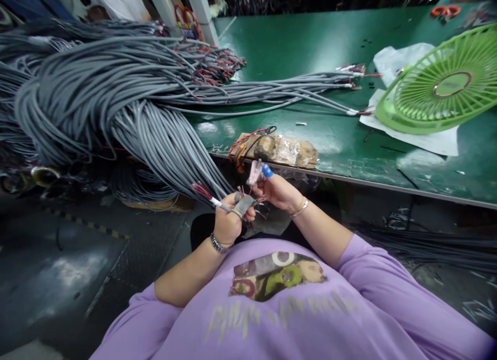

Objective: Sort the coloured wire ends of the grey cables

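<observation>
Near the middle, my left hand [228, 223] is wrapped round a grey cable [225, 207] with a white sleeve and thin red and dark wires at its end. A grey wrapping [244, 205] covers part of that hand's fingers, and more wire ends stick out around it. My right hand [277, 192] is just to the right, its fingers bent and pressed together at the wire ends, with blue and pale coverings on fingertips. What it pinches is too small to make out.
Many grey cables [77, 91] lie heaped at the left and hang over the edge of the green table [310, 44]. A wooden block [287, 150] sits at the table's front edge. A green fan [450, 86] and red-handled scissors [445, 12] are at the right.
</observation>
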